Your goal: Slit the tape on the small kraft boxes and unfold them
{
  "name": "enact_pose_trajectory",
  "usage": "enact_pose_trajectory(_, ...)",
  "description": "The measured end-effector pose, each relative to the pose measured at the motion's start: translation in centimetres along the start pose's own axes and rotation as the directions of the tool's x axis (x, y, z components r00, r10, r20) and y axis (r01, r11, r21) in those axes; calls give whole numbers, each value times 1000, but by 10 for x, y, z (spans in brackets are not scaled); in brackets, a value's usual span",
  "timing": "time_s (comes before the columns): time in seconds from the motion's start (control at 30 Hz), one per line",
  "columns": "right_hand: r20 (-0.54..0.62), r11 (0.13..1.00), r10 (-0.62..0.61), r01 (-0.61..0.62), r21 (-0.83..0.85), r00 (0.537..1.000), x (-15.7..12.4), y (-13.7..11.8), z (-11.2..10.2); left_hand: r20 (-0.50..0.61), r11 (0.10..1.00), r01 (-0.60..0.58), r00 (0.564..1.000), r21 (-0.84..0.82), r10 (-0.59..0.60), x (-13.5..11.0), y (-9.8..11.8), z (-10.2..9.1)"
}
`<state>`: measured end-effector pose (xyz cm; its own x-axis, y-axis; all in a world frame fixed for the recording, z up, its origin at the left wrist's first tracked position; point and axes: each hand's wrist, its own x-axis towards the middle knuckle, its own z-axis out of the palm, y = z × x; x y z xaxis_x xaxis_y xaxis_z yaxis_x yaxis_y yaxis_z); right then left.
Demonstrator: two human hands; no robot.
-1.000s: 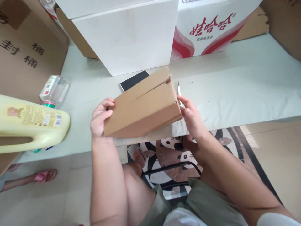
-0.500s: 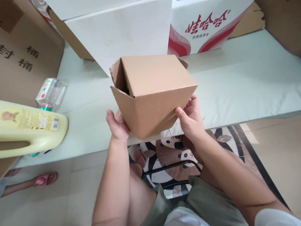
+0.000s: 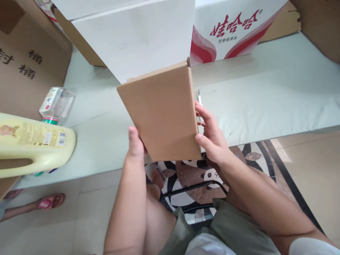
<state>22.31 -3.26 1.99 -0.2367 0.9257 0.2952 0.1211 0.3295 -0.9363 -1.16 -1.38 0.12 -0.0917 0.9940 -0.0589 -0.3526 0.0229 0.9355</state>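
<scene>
A small brown cardboard box is held up over the front edge of the pale cloth-covered table. One broad plain side of it faces me, slightly tilted. My left hand supports its lower left edge, thumb raised and the other fingers hidden behind the cardboard. On the right edge, my right hand grips the box with thumb and fingers. Just beyond my right fingers lies a slim white pen-like tool with a dark pointed tip, partly covered by the hand.
Behind stand a white carton and a red-and-white water carton. At left are a large brown carton, a clear bottle and a yellow jug. Another person's sandalled foot shows on the floor at lower left.
Both hands have turned the box, so its open flaps at the left no longer show and a plain side faces me. My right fingers have shifted along its edge. The white tool has come into sight.
</scene>
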Motion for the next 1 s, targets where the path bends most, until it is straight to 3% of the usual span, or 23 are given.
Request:
enact_pose_trajectory(0.2, 55, 989, -57, 64, -132, 997, 0, -16, -15, -2, 965, 259, 966, 34, -259, -2, 8, 0)
enact_pose_trajectory(0.33, 71, 941, -136, 151, -304, 988, 3, -26, -21, -34, 924, 366, 930, 108, -365, 1, 7, 4)
enact_pose_trajectory(0.4, 81, 916, -192, 208, -343, 978, 4, -30, -22, 7, 906, 406, 912, 118, -410, 0, 8, 11)
enact_pose_trajectory(0.53, 97, 952, -195, 212, -219, 976, 3, -33, -28, 116, 897, 419, 893, 140, -435, -2, 9, 24)
enact_pose_trajectory(0.63, 113, 978, -143, 158, -139, 983, 5, -27, -38, 94, 881, 425, 888, 210, -451, -1, 4, 25)
enact_pose_trajectory(0.73, 207, 972, -136, 171, -163, 969, 11, -18, -43, 8, 899, 292, 950, 327, -312, 5, -6, 18)
enact_pose_trajectory(0.8, 261, 957, -173, 225, -183, 950, 15, -13, -41, -41, 910, 93, 996, 404, -84, 10, -11, 11)
enact_pose_trajectory(0.83, 277, 948, -202, 258, -187, 940, 16, -11, -38, -48, 903, -30, 997, 428, 55, 12, -12, 9)
enact_pose_trajectory(0.93, 298, 923, -275, 337, -185, 914, 19, -7, -28, 66, 808, -377, 918, 452, 391, 15, -12, 5)
enact_pose_trajectory(1.0, 298, 917, -297, 358, -177, 907, 20, -7, -24, 206, 737, -500, 864, 455, 460, 13, -10, 8)
